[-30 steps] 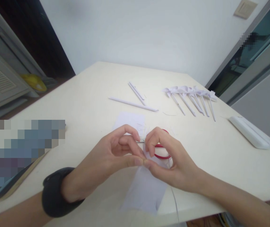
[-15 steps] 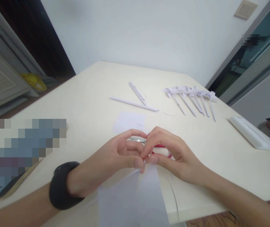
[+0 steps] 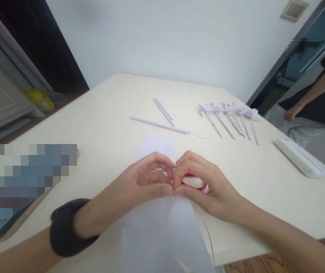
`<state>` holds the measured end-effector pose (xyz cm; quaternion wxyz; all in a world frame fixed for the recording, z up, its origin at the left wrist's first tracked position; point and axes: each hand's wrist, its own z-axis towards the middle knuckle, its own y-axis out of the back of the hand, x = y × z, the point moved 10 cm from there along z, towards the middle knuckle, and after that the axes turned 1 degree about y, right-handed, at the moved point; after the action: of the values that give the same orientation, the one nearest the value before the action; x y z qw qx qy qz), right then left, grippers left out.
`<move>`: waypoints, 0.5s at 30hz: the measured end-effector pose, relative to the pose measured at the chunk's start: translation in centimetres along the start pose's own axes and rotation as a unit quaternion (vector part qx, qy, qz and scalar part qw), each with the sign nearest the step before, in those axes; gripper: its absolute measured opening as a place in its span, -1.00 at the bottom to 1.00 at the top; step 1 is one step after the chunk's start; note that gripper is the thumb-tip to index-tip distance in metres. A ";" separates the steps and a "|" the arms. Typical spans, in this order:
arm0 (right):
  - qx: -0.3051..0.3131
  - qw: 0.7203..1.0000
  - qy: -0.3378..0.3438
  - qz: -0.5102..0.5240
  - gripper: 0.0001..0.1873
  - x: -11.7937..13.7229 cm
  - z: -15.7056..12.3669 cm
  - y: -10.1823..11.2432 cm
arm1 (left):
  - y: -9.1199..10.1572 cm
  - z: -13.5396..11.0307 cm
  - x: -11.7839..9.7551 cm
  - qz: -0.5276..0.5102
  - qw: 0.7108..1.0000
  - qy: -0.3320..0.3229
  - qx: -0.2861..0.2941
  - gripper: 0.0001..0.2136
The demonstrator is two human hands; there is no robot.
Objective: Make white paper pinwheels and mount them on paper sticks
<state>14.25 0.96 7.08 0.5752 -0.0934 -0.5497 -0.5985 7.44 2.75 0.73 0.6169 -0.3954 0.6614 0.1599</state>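
Observation:
A thin white sheet of paper (image 3: 148, 235) hangs from my fingertips over the table's near edge. My left hand (image 3: 148, 178), with a black band on its wrist, pinches the sheet's upper edge between thumb and fingers. Right against it, my right hand (image 3: 202, 178) pinches the same edge; the fingertips of both nearly touch, and the exact fold between them is hidden. Behind my hands lie scissors with red handles (image 3: 199, 187), partly covered by my fingers. Just beyond is a flat piece of white paper (image 3: 153, 146).
Rolled paper sticks (image 3: 159, 125) lie mid-table. Several paper pinwheels on sticks (image 3: 230, 110) rest at the back right, near a white packet (image 3: 301, 157). A thin wire (image 3: 210, 237) curves by the front edge. Someone in dark clothes (image 3: 321, 94) stands at the right.
My hands have drawn closer at the fingertips, and the paper's lower part has spread to the right. A person has come further into view at the right.

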 end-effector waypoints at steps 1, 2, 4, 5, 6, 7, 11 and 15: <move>-0.001 1.000 -0.007 -0.011 -0.94 -0.1 0.0 0.0 | 0.2 -0.1 -0.4 0.013 1.000 -0.009 -0.011 -0.75; -0.003 1.000 -0.015 -0.019 -0.93 -0.3 0.0 0.0 | 0.4 -0.1 -0.7 0.030 0.999 -0.017 -0.025 -0.75; -0.011 0.999 -0.026 -0.028 -0.90 -0.5 0.0 0.1 | 0.6 -0.2 -1.2 0.069 0.996 -0.031 -0.046 -0.76; -0.015 0.999 -0.029 -0.029 -0.88 -0.6 0.0 0.1 | 0.6 -0.3 -1.4 0.088 0.994 -0.037 -0.050 -0.77; -0.018 0.999 -0.028 -0.029 -0.88 -0.6 0.0 0.2 | 0.5 -0.3 -1.5 0.108 0.992 -0.045 -0.051 -0.78; -0.020 0.999 -0.026 -0.028 -0.88 -0.6 0.0 0.2 | 0.5 -0.3 -1.7 0.126 0.989 -0.055 -0.051 -0.80; -0.029 0.999 -0.015 -0.023 -0.93 -0.7 0.0 0.2 | 0.8 -0.6 -2.5 0.196 0.972 -0.108 -0.076 -0.84; -0.035 0.999 -0.020 -0.021 -0.97 -0.8 0.1 0.2 | 1.3 -0.9 -2.8 0.230 0.960 -0.114 -0.108 -0.88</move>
<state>14.67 1.57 6.60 0.5473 -0.1137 -0.5421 -0.6274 5.71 3.83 3.13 0.5882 -0.2762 0.6386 0.4121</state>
